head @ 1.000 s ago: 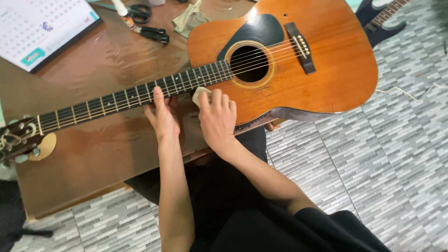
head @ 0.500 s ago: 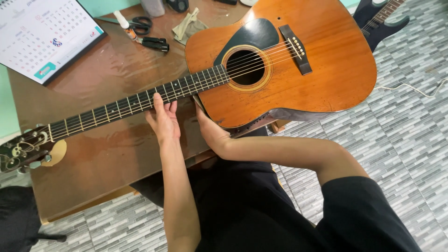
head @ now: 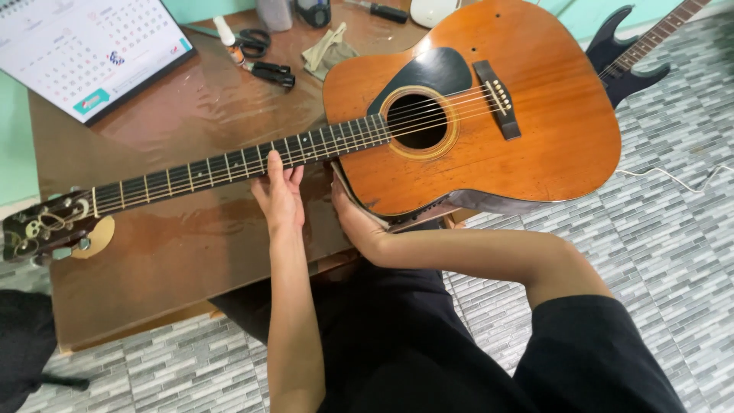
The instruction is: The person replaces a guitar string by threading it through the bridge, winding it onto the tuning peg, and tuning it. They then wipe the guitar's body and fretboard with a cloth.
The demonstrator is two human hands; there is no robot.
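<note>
Acoustic guitar (head: 489, 130) on brown table (head: 191, 237), left hand (head: 279, 195) on neck, right hand (head: 355, 218) under body

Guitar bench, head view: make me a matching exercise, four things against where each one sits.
Things:
1. acoustic guitar
2. calendar
3. scissors
4. left hand

Places:
A. far left corner of the table
B. fingers on the fretboard, near where neck meets body
C. lying flat across the table, body jutting over the right edge
D. far edge of the table, between the calendar and the guitar body

Pairs: 1-C, 2-A, 3-D, 4-B
</note>
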